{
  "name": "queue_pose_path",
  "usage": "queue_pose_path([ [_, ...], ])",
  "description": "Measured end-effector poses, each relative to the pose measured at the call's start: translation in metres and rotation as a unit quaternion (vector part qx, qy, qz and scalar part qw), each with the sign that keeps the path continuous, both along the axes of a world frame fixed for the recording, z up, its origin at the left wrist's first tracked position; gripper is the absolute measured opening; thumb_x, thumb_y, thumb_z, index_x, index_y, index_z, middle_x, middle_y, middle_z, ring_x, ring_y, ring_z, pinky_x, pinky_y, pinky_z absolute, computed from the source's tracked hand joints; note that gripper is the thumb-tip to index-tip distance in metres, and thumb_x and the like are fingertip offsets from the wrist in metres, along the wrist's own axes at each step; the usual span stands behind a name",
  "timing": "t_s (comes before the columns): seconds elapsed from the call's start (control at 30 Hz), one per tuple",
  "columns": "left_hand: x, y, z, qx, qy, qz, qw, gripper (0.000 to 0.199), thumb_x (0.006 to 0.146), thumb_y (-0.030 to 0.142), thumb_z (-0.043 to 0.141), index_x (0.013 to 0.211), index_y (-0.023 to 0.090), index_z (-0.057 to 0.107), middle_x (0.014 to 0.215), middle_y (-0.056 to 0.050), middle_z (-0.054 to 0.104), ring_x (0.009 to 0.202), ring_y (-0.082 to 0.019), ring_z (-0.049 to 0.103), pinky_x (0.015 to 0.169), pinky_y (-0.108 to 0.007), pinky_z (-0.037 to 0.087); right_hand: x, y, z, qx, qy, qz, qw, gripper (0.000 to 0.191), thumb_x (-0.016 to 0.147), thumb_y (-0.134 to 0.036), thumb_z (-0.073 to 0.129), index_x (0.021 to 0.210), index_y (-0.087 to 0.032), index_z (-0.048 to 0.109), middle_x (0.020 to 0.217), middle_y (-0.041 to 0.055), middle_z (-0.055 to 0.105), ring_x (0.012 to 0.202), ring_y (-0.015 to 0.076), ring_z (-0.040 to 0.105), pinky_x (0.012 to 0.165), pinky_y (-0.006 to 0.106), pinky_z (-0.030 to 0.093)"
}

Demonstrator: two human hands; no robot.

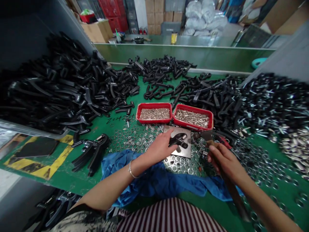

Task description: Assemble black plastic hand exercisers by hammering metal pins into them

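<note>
Green worktop (pixel 60 180) carries, against stacked cartons in the background, three heaps of black plastic parts (pixel 159 71) and one heap of black-and-silver parts (pixel 272 103). Two red trays are present: one of small metal fittings (pixel 154 104), one of metal pins (pixel 195 109). Loose steel washers (pixel 135 138) are scattered across the worktop. One perforated steel plate (pixel 184 149) lies just below the trays, on one blue cloth (pixel 154 182). One black plastic part (pixel 178 141) sits on that plate, under the fingers of the left hand (pixel 159 146), which lie extended and pressed on it. The right hand (pixel 223 162) is closed around one pair of long-handled pliers (pixel 235 201), near the plate.
</note>
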State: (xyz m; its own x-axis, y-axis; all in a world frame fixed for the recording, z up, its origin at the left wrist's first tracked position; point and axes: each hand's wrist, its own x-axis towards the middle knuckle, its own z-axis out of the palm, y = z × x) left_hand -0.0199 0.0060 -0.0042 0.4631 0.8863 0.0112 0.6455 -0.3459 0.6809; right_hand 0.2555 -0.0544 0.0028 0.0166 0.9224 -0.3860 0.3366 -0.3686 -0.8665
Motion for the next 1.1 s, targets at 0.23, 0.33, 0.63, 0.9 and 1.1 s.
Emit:
queue_pose_path([
  [0.23,-0.01,0.021,-0.014,0.027,0.0,0.025,0.999,0.051,0.084,0.035,0.064,0.129,0.017,0.049,0.125,-0.014,0.058,0.119,-0.03,0.053,0.103,-0.05,0.045,0.053,0.006,-0.015,0.126,-0.255,0.012,0.959,0.042,0.097,-0.055,0.038,0.098,-0.019,0.061,0.087,0.0089,0.067,0.073,0.0218,0.063,0.062,0.034,0.052],
  [0.33,-0.012,0.017,-0.025,0.078,0.037,0.037,0.996,0.04,0.087,0.034,0.062,0.121,0.015,0.053,0.122,-0.013,0.057,0.119,-0.028,0.05,0.107,-0.048,0.041,0.074,0.017,-0.029,0.209,-0.465,0.019,0.86,0.038,0.096,-0.049,0.04,0.102,-0.017,0.061,0.102,0.0161,0.063,0.1,0.0318,0.06,0.081,0.045,0.049],
  [0.63,-0.009,0.01,-0.031,0.075,0.08,0.056,0.992,0.045,0.077,0.043,0.075,0.11,0.019,0.056,0.111,-0.008,0.052,0.109,-0.027,0.049,0.099,-0.046,0.042,0.099,0.035,-0.024,0.152,-0.572,0.107,0.799,0.023,0.097,-0.044,0.041,0.091,-0.024,0.051,0.084,0.0154,0.064,0.067,0.0297,0.063,0.051,0.037,0.037],
  [0.9,-0.008,0.01,-0.035,0.064,0.066,0.064,0.994,0.043,0.079,0.05,0.072,0.105,0.02,0.056,0.106,-0.006,0.054,0.105,-0.026,0.047,0.096,-0.042,0.04,-0.015,0.037,0.037,0.217,-0.085,0.006,0.973,0.028,0.098,-0.053,0.039,0.106,-0.028,0.05,0.101,0.0108,0.071,0.082,0.0282,0.071,0.068,0.044,0.056],
  [1.1,-0.01,0.012,-0.031,0.068,0.07,0.064,0.993,0.047,0.08,0.057,0.069,0.105,0.02,0.057,0.105,-0.007,0.056,0.104,-0.027,0.048,0.093,-0.042,0.04,-0.113,0.051,0.005,0.192,0.035,-0.035,0.98,0.029,0.096,-0.051,0.048,0.11,-0.027,0.042,0.11,0.0117,0.071,0.089,0.0262,0.072,0.072,0.039,0.061],
])
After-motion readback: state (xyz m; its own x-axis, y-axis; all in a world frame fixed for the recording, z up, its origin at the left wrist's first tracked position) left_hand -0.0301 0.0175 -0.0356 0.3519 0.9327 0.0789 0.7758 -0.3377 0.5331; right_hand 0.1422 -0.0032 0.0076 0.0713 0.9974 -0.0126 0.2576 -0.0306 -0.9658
